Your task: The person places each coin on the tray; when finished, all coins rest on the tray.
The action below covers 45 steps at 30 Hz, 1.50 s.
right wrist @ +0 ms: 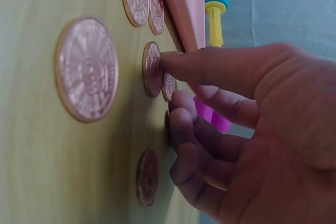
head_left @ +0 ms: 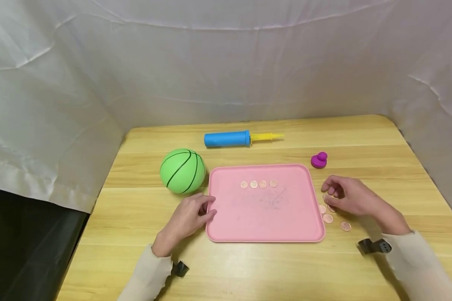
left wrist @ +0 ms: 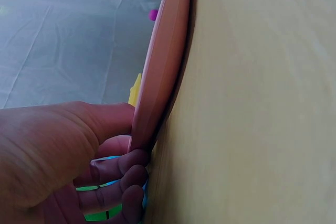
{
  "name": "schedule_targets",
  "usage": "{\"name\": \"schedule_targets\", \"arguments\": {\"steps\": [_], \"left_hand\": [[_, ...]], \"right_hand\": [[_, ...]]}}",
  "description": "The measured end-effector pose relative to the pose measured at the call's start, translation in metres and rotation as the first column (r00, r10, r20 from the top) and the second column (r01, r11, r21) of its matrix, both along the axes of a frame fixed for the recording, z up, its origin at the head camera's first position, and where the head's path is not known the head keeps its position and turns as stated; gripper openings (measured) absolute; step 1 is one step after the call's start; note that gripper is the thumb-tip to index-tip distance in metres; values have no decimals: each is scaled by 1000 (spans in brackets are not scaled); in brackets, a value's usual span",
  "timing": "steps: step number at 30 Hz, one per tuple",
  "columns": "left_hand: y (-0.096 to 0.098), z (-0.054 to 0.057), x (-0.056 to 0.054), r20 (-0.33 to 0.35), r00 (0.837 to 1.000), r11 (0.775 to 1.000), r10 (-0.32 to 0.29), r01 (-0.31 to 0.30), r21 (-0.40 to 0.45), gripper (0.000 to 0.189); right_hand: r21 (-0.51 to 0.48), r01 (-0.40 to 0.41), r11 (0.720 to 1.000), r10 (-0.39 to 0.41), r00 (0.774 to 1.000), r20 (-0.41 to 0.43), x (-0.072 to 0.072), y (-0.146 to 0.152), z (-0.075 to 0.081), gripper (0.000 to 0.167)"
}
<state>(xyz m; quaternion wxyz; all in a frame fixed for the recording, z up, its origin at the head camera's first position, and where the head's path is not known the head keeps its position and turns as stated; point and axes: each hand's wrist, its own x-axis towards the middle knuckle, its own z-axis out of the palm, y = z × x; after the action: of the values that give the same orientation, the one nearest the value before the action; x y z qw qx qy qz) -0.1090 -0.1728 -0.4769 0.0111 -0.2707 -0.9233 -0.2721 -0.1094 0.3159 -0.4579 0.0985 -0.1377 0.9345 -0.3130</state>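
My left hand (head_left: 188, 215) grips the left rim of a pink tray (head_left: 263, 234). In the left wrist view its thumb lies over the rim, and the other fingers curl against the outer wall. A row of several copper-coloured coins (head_left: 263, 184) lies in the tray's upper half. Past the right rim, my right hand (head_left: 350, 195) hovers low over more coins on the table, fingers bent and apart. In the right wrist view its thumb tip reaches the edge of one flat coin (right wrist: 152, 69). A larger-looking coin (right wrist: 88, 69) lies nearer that camera.
A green ball (head_left: 182, 171) with black lines sits just left of the tray. Behind the tray lies a blue hand pump (head_left: 227, 139) with a yellow nozzle end. A small purple knobbed piece (head_left: 319, 160) stands beyond the right hand. Pale cloth (head_left: 226, 62) hangs behind the table.
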Motion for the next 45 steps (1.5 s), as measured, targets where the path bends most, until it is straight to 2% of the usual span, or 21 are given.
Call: {"name": "schedule_targets", "arguments": {"steps": [5,14,24,31,38,45], "left_hand": [[0,0,0,2,1000,1000,-1,1,3,29],[-1,-1,0,4,1000,1000,-4,4,6,29],[0,-1,0,8,1000,1000,1,-1,2,29],[0,0,0,7,1000,1000,3,-3,10,30],[0,-1,0,3,1000,1000,1,-1,10,29],[0,-1,0,1,1000,1000,3,-3,8,29]], "right_hand": [[-39,-7,999,6,1000,-5,1,0,-2,24],[-88,-15,996,8,997,-76,1,0,-2,22],[-158,57,986,-79,988,-136,-2,-14,6,11],[-236,126,964,-154,982,-106,-18,-32,7,19],[-253,89,963,-98,995,-24,-34,-54,4,19],[-238,73,968,-73,997,8,-47,-78,0,16]]}}
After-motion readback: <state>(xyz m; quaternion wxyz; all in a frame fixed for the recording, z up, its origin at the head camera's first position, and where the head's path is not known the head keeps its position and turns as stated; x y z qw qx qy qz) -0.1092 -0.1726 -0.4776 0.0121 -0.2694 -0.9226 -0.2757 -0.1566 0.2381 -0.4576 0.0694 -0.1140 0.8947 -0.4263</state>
